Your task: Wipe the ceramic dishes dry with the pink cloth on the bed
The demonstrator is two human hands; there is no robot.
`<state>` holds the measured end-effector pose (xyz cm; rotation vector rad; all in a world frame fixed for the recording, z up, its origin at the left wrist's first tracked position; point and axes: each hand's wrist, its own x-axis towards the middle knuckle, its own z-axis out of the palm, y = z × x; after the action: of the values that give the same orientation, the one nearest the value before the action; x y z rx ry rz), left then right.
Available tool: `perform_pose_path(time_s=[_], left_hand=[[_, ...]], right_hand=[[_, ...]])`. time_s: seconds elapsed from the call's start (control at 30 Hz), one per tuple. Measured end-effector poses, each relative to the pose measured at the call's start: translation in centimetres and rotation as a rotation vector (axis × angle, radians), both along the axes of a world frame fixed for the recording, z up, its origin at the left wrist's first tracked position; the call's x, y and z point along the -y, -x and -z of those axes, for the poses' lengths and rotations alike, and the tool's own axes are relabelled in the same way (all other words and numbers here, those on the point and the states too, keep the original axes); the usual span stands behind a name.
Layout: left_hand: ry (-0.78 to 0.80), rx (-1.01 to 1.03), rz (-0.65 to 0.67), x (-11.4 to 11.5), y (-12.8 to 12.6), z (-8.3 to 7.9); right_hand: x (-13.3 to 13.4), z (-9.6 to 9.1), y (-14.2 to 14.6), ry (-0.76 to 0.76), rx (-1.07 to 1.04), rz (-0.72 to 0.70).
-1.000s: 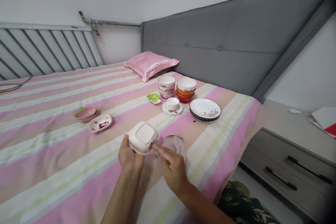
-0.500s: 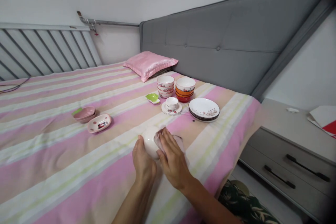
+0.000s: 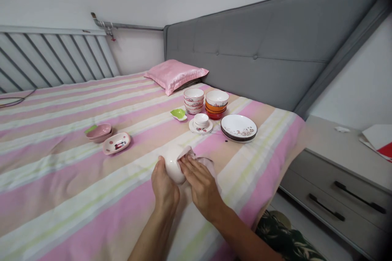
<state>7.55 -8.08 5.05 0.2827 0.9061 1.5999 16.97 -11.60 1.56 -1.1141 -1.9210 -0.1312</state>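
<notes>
My left hand grips a small white dish, tilted on edge above the striped bed sheet. Pressed against the dish's right side is my right hand, its fingers closed on a pale pink cloth that hangs down behind them. Both hands meet around the dish near the front middle of the bed.
Farther back stand two stacks of bowls, a small cup on saucers, stacked plates and a green leaf dish. Two pink dishes lie left. A pink pillow, grey headboard and bedside drawers border the bed.
The dish was held with its base toward me; it has since turned on edge, and my right hand with the cloth has moved up onto it.
</notes>
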Motion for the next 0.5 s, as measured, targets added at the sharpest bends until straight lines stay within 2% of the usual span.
perform_pose_path(time_s=[0.27, 0.5], left_hand=[[0.003, -0.031, -0.031, -0.54, 0.97, -0.22], [-0.002, -0.011, -0.041, -0.52, 0.73, -0.46]], right_hand=[[-0.14, 0.55, -0.11, -0.015, -0.010, -0.029], [-0.37, 1.00, -0.31, -0.100, -0.032, 0.040]])
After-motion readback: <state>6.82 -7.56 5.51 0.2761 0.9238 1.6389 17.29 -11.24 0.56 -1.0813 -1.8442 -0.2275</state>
